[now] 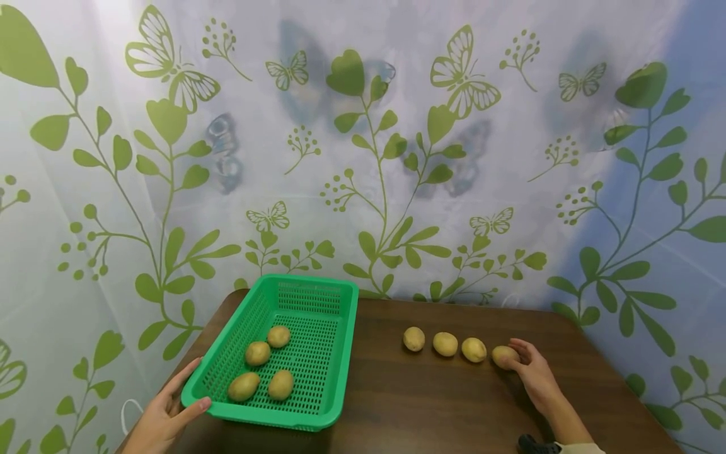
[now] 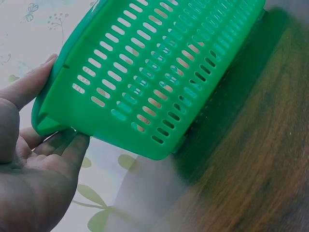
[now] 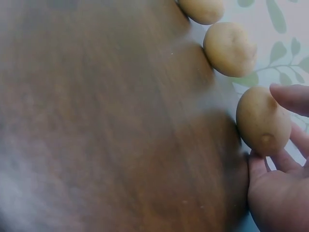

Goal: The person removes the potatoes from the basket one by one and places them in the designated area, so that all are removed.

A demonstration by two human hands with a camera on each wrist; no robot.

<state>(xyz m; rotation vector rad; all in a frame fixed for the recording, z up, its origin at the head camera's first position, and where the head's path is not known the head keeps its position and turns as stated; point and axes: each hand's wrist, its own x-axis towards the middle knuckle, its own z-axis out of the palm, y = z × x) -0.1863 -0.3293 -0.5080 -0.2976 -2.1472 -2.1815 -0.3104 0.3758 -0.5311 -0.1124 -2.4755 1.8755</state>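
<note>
A green plastic basket (image 1: pixel 272 416) stands on the left of the table, with several potatoes (image 1: pixel 258 354) on its slotted floor. My left hand (image 1: pixel 164 413) grips the basket's near left corner; in the left wrist view the basket's slotted wall (image 2: pixel 145 72) tilts across the picture, one digit on the rim and other fingers under it. On the right, my right hand (image 1: pixel 535 375) holds the rightmost potato (image 1: pixel 505 357) of a row. The right wrist view has that potato (image 3: pixel 263 121) between the digits, apart from its neighbour (image 3: pixel 230 49).
Three more potatoes (image 1: pixel 445 344) lie in the row to the left of the right hand. The dark brown wooden table (image 1: pixel 408 403) ends at a curtain (image 1: pixel 391 157) with green leaves and butterflies. A white cord (image 1: pixel 126 410) hangs by the table's left side.
</note>
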